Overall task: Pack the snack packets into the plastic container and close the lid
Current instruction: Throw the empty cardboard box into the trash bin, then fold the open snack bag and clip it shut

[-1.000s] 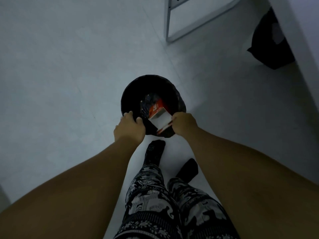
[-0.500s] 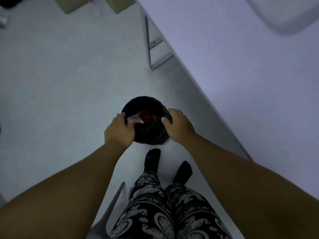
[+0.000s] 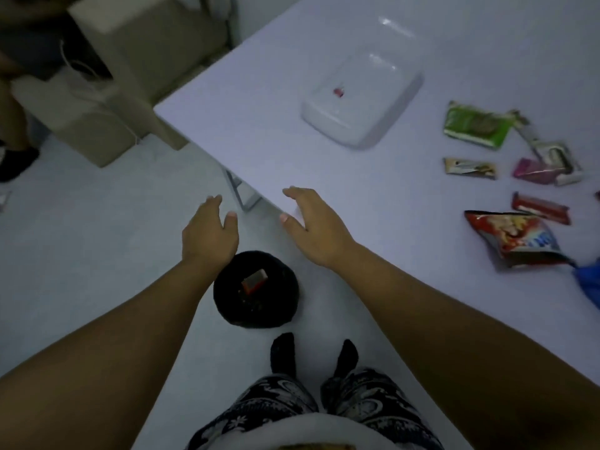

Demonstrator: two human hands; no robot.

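Both hands, left hand (image 3: 207,235) and right hand (image 3: 315,227), are spread and hold nothing at frame centre. Best bet: reach right for the snack packets (image 3: 516,241), then drop them in the plastic container (image 3: 362,99) up top.

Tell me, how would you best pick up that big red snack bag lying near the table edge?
The red snack bag lies flat on the table, puffed in the middle, with crimped ends. I would probably come from above with the right hand, the nearer one, and pinch the near crimped end, or span the bag's narrow width. The flat seam gives fingers purchase without crushing the contents.
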